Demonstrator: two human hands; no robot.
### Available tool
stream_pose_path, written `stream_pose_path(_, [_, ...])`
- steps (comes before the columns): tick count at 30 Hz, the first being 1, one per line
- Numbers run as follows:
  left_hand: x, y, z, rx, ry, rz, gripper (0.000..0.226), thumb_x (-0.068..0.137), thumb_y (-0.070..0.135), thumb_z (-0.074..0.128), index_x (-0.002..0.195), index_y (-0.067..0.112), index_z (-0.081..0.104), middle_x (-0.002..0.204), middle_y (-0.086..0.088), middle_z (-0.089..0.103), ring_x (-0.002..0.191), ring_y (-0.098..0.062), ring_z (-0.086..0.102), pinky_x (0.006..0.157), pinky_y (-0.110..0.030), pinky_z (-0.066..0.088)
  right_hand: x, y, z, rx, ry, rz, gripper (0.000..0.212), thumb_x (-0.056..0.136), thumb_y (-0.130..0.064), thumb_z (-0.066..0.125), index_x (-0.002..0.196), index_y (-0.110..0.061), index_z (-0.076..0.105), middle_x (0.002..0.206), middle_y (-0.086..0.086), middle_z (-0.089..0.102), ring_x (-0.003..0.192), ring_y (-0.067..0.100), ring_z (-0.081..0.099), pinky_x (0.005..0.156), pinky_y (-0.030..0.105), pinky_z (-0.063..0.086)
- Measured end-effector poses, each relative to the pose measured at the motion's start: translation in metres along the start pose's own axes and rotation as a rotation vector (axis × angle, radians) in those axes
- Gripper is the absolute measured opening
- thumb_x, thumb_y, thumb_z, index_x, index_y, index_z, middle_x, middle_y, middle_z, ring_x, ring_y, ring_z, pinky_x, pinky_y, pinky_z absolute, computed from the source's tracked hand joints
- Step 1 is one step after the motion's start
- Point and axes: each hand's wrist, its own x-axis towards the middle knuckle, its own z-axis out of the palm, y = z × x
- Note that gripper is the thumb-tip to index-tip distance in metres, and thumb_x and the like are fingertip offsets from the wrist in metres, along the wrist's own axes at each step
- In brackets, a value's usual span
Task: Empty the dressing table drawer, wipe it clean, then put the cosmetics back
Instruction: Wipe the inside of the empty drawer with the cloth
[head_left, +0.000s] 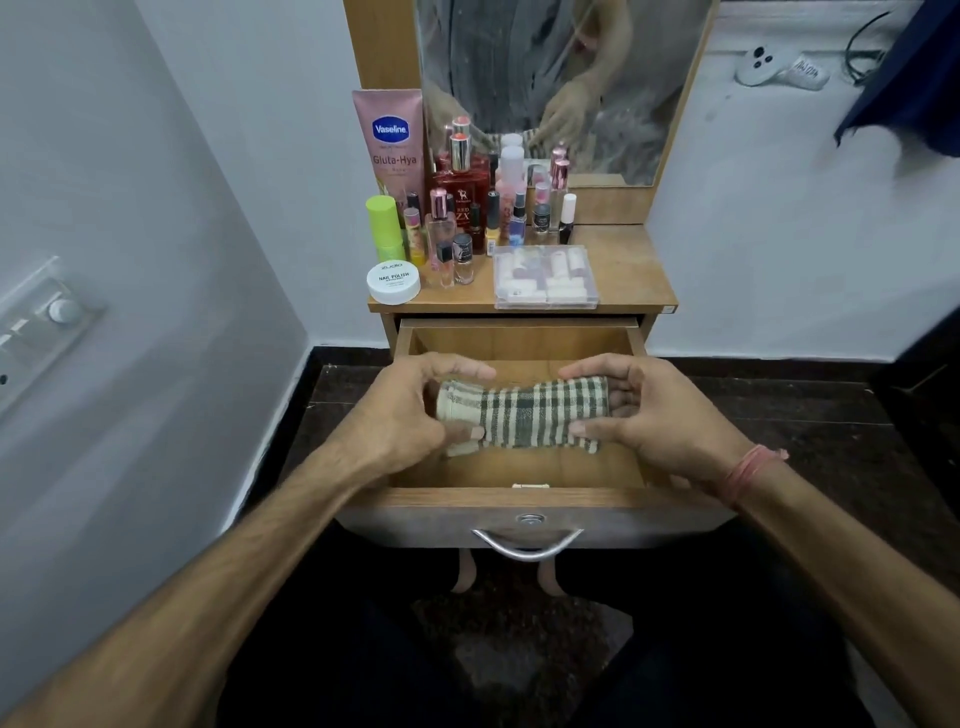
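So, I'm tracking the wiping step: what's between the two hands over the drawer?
In the head view, a rolled checked cloth spans from left hand to right hand, both gripping its ends above the open drawer.

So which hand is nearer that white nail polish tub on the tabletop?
Left. The left hand holds the checked cloth over the open drawer, below the nail polish tub. The right hand holds the cloth's other end, farther right.

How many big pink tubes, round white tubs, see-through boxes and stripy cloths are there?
Pink tube: 1
Round white tub: 1
See-through box: 1
Stripy cloth: 1
Total: 4
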Motion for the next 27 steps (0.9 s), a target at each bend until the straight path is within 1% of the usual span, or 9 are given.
stream_pose_path(4, [0.002, 0.008, -0.005, 0.118, 0.0, -0.022, 0.018, 0.092, 0.027, 0.091, 0.109, 0.032, 0.086, 0.102, 0.011, 0.083, 0.097, -0.014, 0.078, 0.088, -0.031, 0.065, 0.0, 0.0, -0.004, -0.301, 0.153, -0.056, 0.017, 0.095, -0.031, 0.08, 0.111, -0.034, 0.076, 0.116, -0.005, 0.058, 0.107, 0.008, 0.064, 0.098, 0.023, 0.052])
stream_pose_path(6, [0.005, 0.008, -0.009, 0.049, 0.037, -0.032, 0.017, 0.091, 0.035, 0.092, 0.105, 0.027, 0.086, 0.11, 0.011, 0.082, 0.103, -0.007, 0.076, 0.097, -0.029, 0.059, -0.001, -0.002, -0.008, -0.169, 0.12, -0.055, 0.016, 0.1, -0.031, 0.074, 0.116, -0.028, 0.076, 0.127, -0.006, 0.061, 0.119, 0.007, 0.064, 0.107, 0.027, 0.051])
stream_pose_path(9, [0.005, 0.011, -0.006, -0.291, -0.024, -0.101, 0.022, 0.1, 0.029, 0.082, 0.119, 0.018, 0.081, 0.12, 0.0, 0.083, 0.115, -0.013, 0.076, 0.108, -0.033, 0.057, 0.0, -0.004, -0.006, 0.317, 0.006, 0.078, 0.024, 0.105, -0.023, 0.067, 0.124, -0.011, 0.076, 0.123, 0.005, 0.079, 0.118, 0.019, 0.074, 0.095, 0.03, 0.063])
stream_pose_path(12, [0.003, 0.021, 0.005, -0.563, -0.005, -0.184, 0.026, 0.101, 0.018, 0.08, 0.126, 0.015, 0.076, 0.121, -0.006, 0.084, 0.114, -0.022, 0.08, 0.096, -0.04, 0.068, 0.005, 0.002, 0.004, 0.523, 0.084, 0.154, 0.042, 0.099, -0.019, 0.075, 0.133, 0.004, 0.067, 0.122, 0.013, 0.079, 0.112, 0.028, 0.078, 0.079, 0.031, 0.067])
stream_pose_path(14, [0.004, 0.025, 0.012, -0.605, 0.102, -0.211, 0.037, 0.093, 0.011, 0.088, 0.126, 0.014, 0.074, 0.12, -0.007, 0.084, 0.107, -0.022, 0.083, 0.083, -0.037, 0.07, 0.007, 0.002, 0.01, 0.53, 0.149, 0.165, 0.035, 0.098, -0.017, 0.077, 0.127, 0.002, 0.072, 0.116, 0.012, 0.081, 0.101, 0.024, 0.08, 0.074, 0.028, 0.067])
stream_pose_path(16, [0.008, 0.026, 0.02, -0.488, 0.29, -0.182, 0.042, 0.085, 0.009, 0.096, 0.119, 0.017, 0.075, 0.113, -0.002, 0.085, 0.099, -0.018, 0.084, 0.075, -0.031, 0.07, 0.007, 0.0, 0.016, 0.497, 0.209, 0.174, 0.026, 0.097, -0.015, 0.079, 0.119, -0.001, 0.076, 0.108, 0.01, 0.083, 0.093, 0.018, 0.081, 0.074, 0.03, 0.068])
stream_pose_path(20, [0.011, 0.039, 0.042, 0.11, 0.652, 0.094, 0.041, 0.078, 0.022, 0.097, 0.108, 0.036, 0.073, 0.098, 0.021, 0.079, 0.092, 0.002, 0.073, 0.082, -0.021, 0.057, 0.011, -0.006, 0.031, 0.463, 0.301, 0.176, 0.029, 0.095, -0.017, 0.081, 0.118, -0.002, 0.075, 0.096, 0.008, 0.084, 0.085, 0.014, 0.081, 0.067, 0.026, 0.066])
stream_pose_path(24, [0.01, 0.064, 0.069, 0.439, 0.555, 0.316, 0.049, 0.083, 0.017, 0.086, 0.125, 0.04, 0.072, 0.106, 0.021, 0.074, 0.096, -0.004, 0.059, 0.082, -0.026, 0.052, 0.012, -0.018, 0.038, 0.581, 0.321, 0.165, 0.025, 0.106, -0.021, 0.067, 0.12, -0.002, 0.075, 0.097, 0.01, 0.084, 0.084, 0.013, 0.081, 0.068, 0.024, 0.064])
stream_pose_path(27, [0.009, 0.071, 0.084, 0.43, 0.408, 0.389, 0.077, 0.079, 0.004, 0.08, 0.148, 0.034, 0.063, 0.104, 0.026, 0.062, 0.103, -0.003, 0.051, 0.083, -0.013, 0.044, 0.007, -0.021, 0.031, 0.729, 0.31, 0.194, 0.036, 0.111, -0.036, 0.054, 0.121, -0.009, 0.076, 0.099, 0.006, 0.083, 0.077, 0.007, 0.078, 0.067, 0.022, 0.06])
